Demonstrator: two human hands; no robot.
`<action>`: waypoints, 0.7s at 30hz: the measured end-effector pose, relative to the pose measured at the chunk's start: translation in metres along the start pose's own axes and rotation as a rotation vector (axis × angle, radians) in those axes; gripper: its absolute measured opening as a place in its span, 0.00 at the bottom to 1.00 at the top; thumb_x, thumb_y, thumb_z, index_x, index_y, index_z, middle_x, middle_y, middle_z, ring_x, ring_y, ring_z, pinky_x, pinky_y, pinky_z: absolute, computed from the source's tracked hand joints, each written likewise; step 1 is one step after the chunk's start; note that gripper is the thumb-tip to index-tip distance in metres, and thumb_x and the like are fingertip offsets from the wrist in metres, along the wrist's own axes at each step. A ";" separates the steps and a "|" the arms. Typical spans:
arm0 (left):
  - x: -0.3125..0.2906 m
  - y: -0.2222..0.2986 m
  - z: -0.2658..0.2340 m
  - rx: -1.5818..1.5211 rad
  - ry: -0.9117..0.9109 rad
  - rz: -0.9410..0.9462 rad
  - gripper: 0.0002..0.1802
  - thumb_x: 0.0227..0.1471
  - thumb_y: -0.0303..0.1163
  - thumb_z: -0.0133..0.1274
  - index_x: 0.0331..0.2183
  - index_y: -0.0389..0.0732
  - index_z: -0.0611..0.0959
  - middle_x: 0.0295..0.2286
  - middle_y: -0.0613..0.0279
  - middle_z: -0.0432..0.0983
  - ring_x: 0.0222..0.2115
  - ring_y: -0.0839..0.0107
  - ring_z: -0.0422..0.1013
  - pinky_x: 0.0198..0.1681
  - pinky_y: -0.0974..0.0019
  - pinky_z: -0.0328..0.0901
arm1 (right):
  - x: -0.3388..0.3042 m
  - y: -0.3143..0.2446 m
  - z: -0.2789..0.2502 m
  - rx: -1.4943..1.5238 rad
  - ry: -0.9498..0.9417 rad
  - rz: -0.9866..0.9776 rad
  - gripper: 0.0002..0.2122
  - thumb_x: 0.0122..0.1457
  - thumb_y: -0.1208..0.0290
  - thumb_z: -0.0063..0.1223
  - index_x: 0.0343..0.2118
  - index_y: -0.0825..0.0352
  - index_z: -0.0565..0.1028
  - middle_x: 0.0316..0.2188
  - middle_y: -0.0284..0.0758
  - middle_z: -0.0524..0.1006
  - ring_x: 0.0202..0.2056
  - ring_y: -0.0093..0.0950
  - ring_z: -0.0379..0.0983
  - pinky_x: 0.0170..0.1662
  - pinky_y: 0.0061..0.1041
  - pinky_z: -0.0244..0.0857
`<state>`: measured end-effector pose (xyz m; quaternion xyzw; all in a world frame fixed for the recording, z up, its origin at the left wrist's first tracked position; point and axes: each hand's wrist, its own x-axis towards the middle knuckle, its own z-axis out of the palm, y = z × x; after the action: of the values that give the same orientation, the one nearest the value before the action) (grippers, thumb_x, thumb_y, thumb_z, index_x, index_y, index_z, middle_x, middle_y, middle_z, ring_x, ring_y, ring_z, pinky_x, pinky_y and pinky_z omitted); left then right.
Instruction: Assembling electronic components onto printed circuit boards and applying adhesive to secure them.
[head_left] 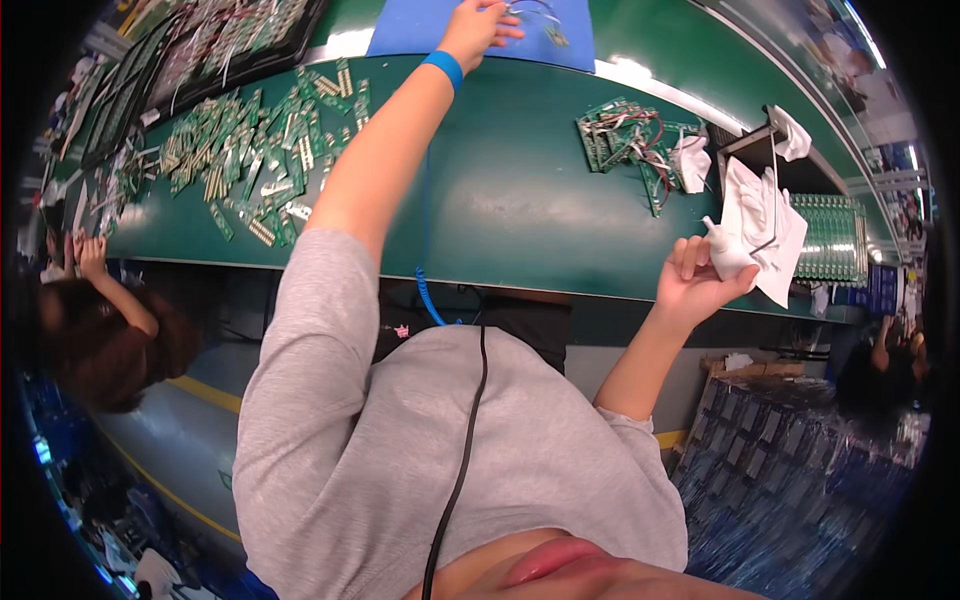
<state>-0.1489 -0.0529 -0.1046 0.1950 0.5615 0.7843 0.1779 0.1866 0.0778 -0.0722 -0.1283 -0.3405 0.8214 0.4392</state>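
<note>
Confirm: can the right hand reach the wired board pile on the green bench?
Probably yes: bare bench lies between right hand and wired board pile, but it grips a white bottle.

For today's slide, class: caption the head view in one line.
Left hand reaches the blue mat; right hand holds a white bottle.

On the table (500, 210), a heap of boards (255, 150) lies left and a wired bundle of boards (625, 140) right. A mat (420, 30) lies behind them, trays (200, 50) at far left, cloths (765, 215) at far right.
</note>
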 end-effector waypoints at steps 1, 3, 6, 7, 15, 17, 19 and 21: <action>0.003 -0.012 0.001 0.134 0.085 -0.102 0.16 0.50 0.37 0.43 0.36 0.34 0.68 0.27 0.53 0.72 0.20 0.71 0.70 0.16 0.77 0.60 | 0.000 0.001 -0.006 0.001 0.020 0.000 0.29 0.47 0.42 0.39 0.26 0.72 0.70 0.09 0.28 0.57 0.09 0.18 0.46 0.13 0.15 0.38; 0.006 -0.035 0.005 0.307 0.054 -0.278 0.20 0.49 0.41 0.43 0.38 0.33 0.67 0.27 0.53 0.72 0.16 0.73 0.68 0.12 0.76 0.58 | -0.001 -0.001 -0.015 0.004 0.043 0.001 0.29 0.47 0.42 0.39 0.26 0.73 0.70 0.09 0.28 0.58 0.09 0.18 0.47 0.13 0.15 0.38; -0.021 -0.052 0.015 0.495 -0.190 -0.351 0.19 0.48 0.40 0.44 0.37 0.34 0.68 0.24 0.58 0.72 0.12 0.78 0.64 0.12 0.78 0.56 | -0.001 -0.001 -0.033 0.024 0.046 0.042 0.29 0.45 0.42 0.43 0.25 0.73 0.70 0.10 0.29 0.61 0.10 0.19 0.48 0.14 0.16 0.39; -0.035 -0.051 0.019 0.581 -0.232 -0.324 0.19 0.47 0.39 0.45 0.37 0.34 0.68 0.22 0.60 0.72 0.11 0.79 0.63 0.12 0.77 0.56 | -0.001 0.002 -0.037 0.036 0.057 0.052 0.29 0.44 0.43 0.44 0.25 0.73 0.71 0.11 0.30 0.62 0.10 0.19 0.48 0.14 0.17 0.40; -0.069 -0.076 0.088 1.152 -0.159 -0.073 0.28 0.38 0.48 0.51 0.35 0.32 0.69 0.30 0.44 0.71 0.32 0.51 0.69 0.36 0.57 0.64 | -0.007 0.011 -0.036 0.053 -0.234 -0.041 0.25 0.45 0.44 0.45 0.26 0.69 0.68 0.22 0.36 0.65 0.11 0.20 0.51 0.13 0.16 0.44; -0.068 -0.071 0.102 1.187 -0.173 -0.129 0.29 0.38 0.48 0.52 0.34 0.32 0.69 0.30 0.44 0.71 0.31 0.51 0.69 0.35 0.57 0.64 | -0.011 0.010 -0.032 -0.033 -0.139 -0.049 0.24 0.46 0.46 0.45 0.28 0.68 0.67 0.23 0.36 0.65 0.11 0.20 0.53 0.13 0.17 0.46; -0.068 -0.069 0.110 1.227 -0.178 -0.186 0.28 0.35 0.47 0.53 0.32 0.33 0.69 0.29 0.44 0.71 0.31 0.50 0.69 0.35 0.57 0.64 | -0.012 0.011 -0.030 -0.070 -0.100 -0.047 0.19 0.49 0.54 0.46 0.33 0.67 0.66 0.28 0.37 0.65 0.14 0.21 0.56 0.14 0.17 0.49; -0.067 -0.069 0.114 1.194 -0.151 -0.203 0.26 0.36 0.44 0.51 0.33 0.32 0.69 0.29 0.44 0.71 0.32 0.50 0.69 0.36 0.57 0.64 | -0.011 0.008 -0.026 -0.029 -0.124 -0.036 0.18 0.48 0.58 0.46 0.35 0.68 0.65 0.30 0.37 0.65 0.15 0.21 0.57 0.15 0.17 0.50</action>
<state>-0.0295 0.0274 -0.1443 0.2615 0.9058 0.2972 0.1512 0.2012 0.0774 -0.0973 -0.0776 -0.3812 0.8146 0.4301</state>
